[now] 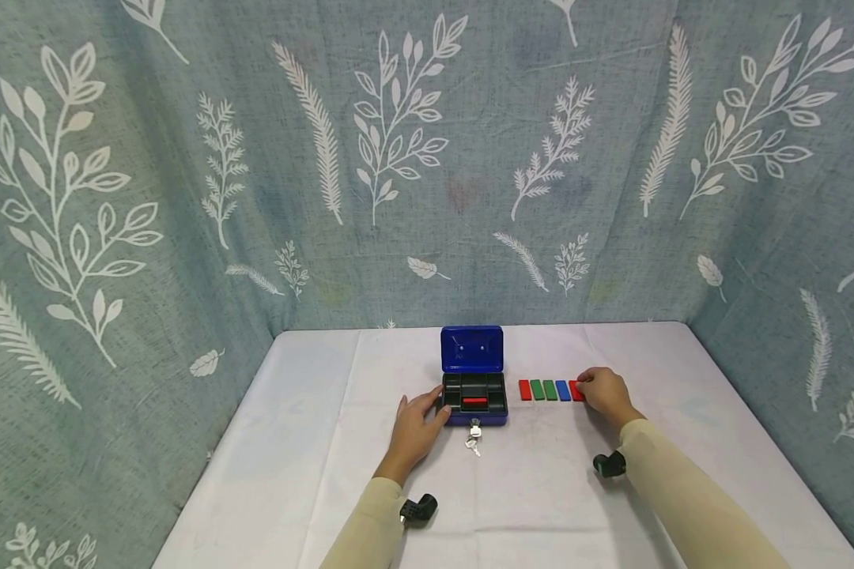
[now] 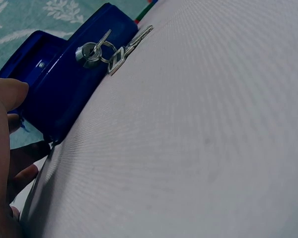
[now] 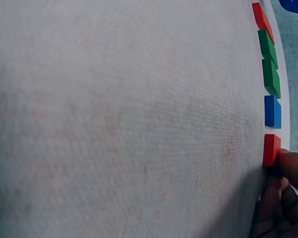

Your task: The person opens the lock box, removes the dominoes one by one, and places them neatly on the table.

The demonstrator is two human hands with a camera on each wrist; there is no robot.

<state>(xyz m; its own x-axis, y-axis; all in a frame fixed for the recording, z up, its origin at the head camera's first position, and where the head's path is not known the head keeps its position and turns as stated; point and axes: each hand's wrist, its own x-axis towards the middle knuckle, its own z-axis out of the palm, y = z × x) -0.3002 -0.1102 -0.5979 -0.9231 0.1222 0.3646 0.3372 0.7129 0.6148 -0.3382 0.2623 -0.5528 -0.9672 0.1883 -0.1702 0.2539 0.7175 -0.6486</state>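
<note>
A small blue cash box stands with its lid raised and a black divided tray inside. One red block lies in the tray's middle part. My left hand touches the box's left side, its thumb at the front corner and its fingers spread along the side. To the right of the box, my right hand pinches a red block at the right end of a row, between thumb and fingertips.
The row also holds a blue block, two green blocks and another red block. Keys hang from the lock on the box front. A white cloth covers the table, with a patterned curtain behind.
</note>
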